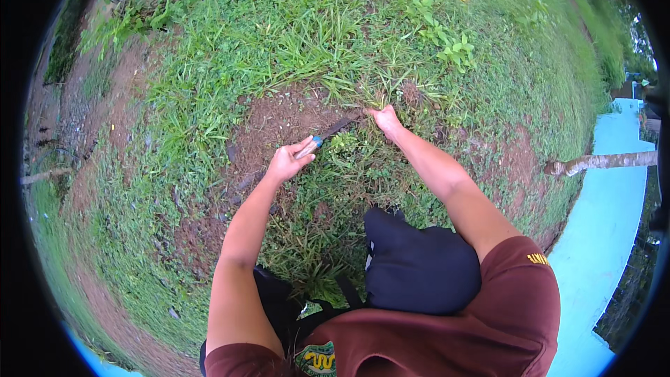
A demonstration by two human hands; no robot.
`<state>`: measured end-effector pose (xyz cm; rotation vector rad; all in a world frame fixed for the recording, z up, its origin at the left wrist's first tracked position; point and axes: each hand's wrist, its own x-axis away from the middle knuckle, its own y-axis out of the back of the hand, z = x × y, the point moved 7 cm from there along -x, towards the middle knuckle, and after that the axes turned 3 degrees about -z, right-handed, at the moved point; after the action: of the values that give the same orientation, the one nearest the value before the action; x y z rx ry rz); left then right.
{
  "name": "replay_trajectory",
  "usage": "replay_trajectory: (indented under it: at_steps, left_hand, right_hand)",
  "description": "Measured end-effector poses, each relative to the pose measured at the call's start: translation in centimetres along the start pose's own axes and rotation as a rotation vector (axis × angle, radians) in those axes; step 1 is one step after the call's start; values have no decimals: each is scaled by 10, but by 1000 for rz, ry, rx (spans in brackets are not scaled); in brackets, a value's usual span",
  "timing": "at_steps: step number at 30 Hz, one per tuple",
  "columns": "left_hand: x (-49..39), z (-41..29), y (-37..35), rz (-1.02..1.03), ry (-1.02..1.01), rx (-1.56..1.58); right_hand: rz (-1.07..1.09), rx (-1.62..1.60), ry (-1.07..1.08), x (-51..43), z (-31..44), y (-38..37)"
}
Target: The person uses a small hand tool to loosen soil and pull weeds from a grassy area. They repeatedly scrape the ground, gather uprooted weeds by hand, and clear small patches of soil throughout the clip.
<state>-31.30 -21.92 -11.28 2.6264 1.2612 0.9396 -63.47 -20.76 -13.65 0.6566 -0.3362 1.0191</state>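
Note:
My left hand (289, 159) is closed around the light handle of a long-bladed knife (339, 126), which has a blue band where the blade begins. The dark blade slants up and right over the ground, its far end close to my right hand (386, 121). With that hand I grip a tuft of grass (381, 98) low at its base; the fingertips are partly hidden. A clump of roots and soil (412, 93) lies just beyond, to the right. Left of the blade is a patch of bare brown soil (285, 115).
Thick green grass (293, 36) covers the ground ahead, with a broad-leaved plant (458, 53) at upper right. A slim tree trunk (602, 162) stands at right before a light-blue wall (612, 209). My bent knee (419, 267) in dark cloth is below my right arm.

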Motion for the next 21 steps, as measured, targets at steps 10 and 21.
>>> replay_trajectory:
  at_steps: [10, 21]
  left_hand:
    - [72, -142, 68, -82, -379, -871]
    - [23, -46, -28, -169, -222, -264]
  right_hand:
    - [-51, -393, -133, 14, -17, 43]
    - [-779, -31, 320, -2, 23, 260]
